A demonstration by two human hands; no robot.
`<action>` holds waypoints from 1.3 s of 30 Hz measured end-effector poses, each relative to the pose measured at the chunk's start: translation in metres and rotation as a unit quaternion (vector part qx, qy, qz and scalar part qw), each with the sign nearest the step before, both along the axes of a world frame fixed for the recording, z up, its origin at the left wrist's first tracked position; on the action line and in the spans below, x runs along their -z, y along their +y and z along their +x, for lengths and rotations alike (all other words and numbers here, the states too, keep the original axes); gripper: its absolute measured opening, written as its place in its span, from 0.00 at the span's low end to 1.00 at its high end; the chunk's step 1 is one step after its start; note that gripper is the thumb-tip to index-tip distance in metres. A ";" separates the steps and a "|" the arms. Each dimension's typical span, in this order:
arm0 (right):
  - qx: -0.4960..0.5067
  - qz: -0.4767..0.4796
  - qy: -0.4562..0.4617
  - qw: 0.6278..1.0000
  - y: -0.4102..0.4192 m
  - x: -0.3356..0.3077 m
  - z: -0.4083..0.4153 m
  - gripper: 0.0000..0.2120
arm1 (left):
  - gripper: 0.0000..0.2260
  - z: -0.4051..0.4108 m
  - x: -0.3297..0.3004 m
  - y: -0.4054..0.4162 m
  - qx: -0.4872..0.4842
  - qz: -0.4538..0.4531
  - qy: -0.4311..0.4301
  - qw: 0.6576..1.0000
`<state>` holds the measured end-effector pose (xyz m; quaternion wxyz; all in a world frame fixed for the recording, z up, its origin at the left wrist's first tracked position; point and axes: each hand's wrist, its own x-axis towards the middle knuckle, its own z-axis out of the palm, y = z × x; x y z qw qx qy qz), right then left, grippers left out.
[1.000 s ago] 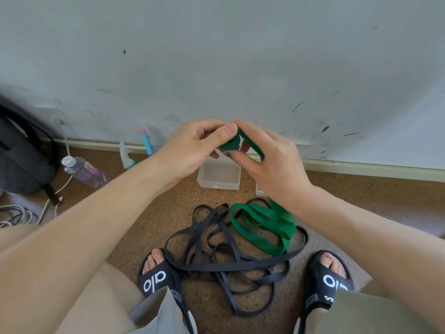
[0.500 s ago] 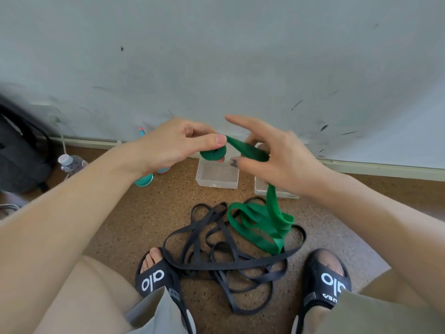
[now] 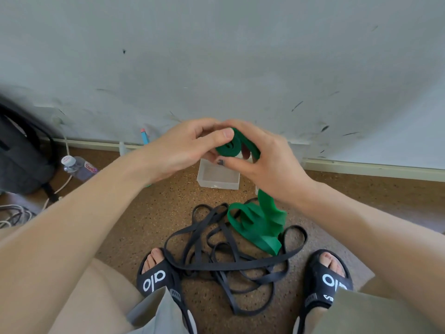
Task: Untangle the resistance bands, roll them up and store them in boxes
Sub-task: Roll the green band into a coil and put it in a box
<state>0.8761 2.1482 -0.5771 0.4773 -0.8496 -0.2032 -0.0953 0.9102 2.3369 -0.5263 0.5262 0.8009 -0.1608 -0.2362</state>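
A green resistance band [image 3: 258,225] is partly rolled into a small coil [image 3: 228,148] held up in front of me. My left hand [image 3: 183,145] pinches the coil, thumb on top. My right hand [image 3: 262,155] curls round the coil and the band's strip from the right. The loose rest of the green band hangs down behind my right wrist to a heap on the floor. A tangled black resistance band [image 3: 231,259] lies on the floor between my feet. A clear plastic box [image 3: 218,183] stands open below my hands; a second box is mostly hidden behind my right hand.
Brown speckled floor meets a grey wall with a pale skirting board. A water bottle [image 3: 79,166], a dark bag [image 3: 21,150] and cables [image 3: 14,214] lie at the left. A spray bottle [image 3: 145,137] stands by the wall. My black sandals [image 3: 156,278] flank the black band.
My right hand, spread open half a second ago, has closed round the coil again. Both hands have risen slightly, and the coil has another turn of green band on it.
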 end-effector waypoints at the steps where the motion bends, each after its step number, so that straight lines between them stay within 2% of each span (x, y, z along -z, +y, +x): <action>1: -0.040 -0.003 0.013 0.999 -0.001 -0.003 0.001 0.23 | 0.18 0.002 -0.004 0.003 0.026 0.051 -0.025 0.998; 3: -0.094 -0.017 0.037 0.995 -0.002 -0.006 0.001 0.23 | 0.17 0.003 -0.010 0.007 0.089 0.117 -0.032 0.989; 5: -0.111 -0.026 0.055 0.992 -0.002 -0.007 0.001 0.23 | 0.18 0.003 -0.010 0.010 0.118 0.126 -0.007 0.985; 8: -0.101 -0.047 0.088 0.990 -0.007 -0.010 -0.002 0.31 | 0.16 0.005 -0.005 0.012 0.092 0.112 -0.033 0.989; 11: -0.077 -0.052 0.165 0.982 -0.022 -0.029 0.006 0.41 | 0.14 0.009 -0.001 0.019 0.061 0.122 -0.063 0.989; 14: -0.086 -0.062 0.216 0.971 -0.039 -0.049 0.015 0.37 | 0.12 0.010 0.000 0.021 0.041 0.115 -0.092 0.988; 17: -0.066 -0.078 0.163 0.981 -0.026 -0.036 0.003 0.36 | 0.15 0.009 0.001 0.016 0.008 0.077 -0.093 0.993; 20: 0.025 -0.047 0.069 0.996 0.000 -0.005 -0.016 0.36 | 0.20 -0.001 0.007 0.004 -0.007 -0.020 -0.018 1.000; 23: 0.081 -0.018 0.023 0.996 0.005 0.006 -0.013 0.29 | 0.19 -0.006 0.011 -0.002 -0.007 -0.057 0.048 0.997; 26: 0.012 0.011 0.050 0.999 0.000 0.001 -0.006 0.24 | 0.16 -0.002 0.003 0.003 0.021 0.000 0.013 1.000; 28: -0.049 0.008 0.091 0.995 -0.002 -0.003 -0.005 0.23 | 0.19 0.002 0.002 0.008 0.060 0.056 -0.018 0.996; 30: -0.086 -0.008 0.113 0.990 -0.002 -0.008 -0.005 0.23 | 0.22 0.001 0.002 0.011 0.088 0.080 -0.012 0.993; 36: -0.150 -0.036 0.202 0.967 -0.014 -0.027 0.002 0.32 | 0.18 0.004 -0.004 0.010 0.103 0.105 -0.022 0.989; 39: -0.151 -0.002 0.243 0.958 -0.033 -0.051 0.009 0.37 | 0.12 0.006 -0.005 0.018 0.084 0.102 -0.053 0.990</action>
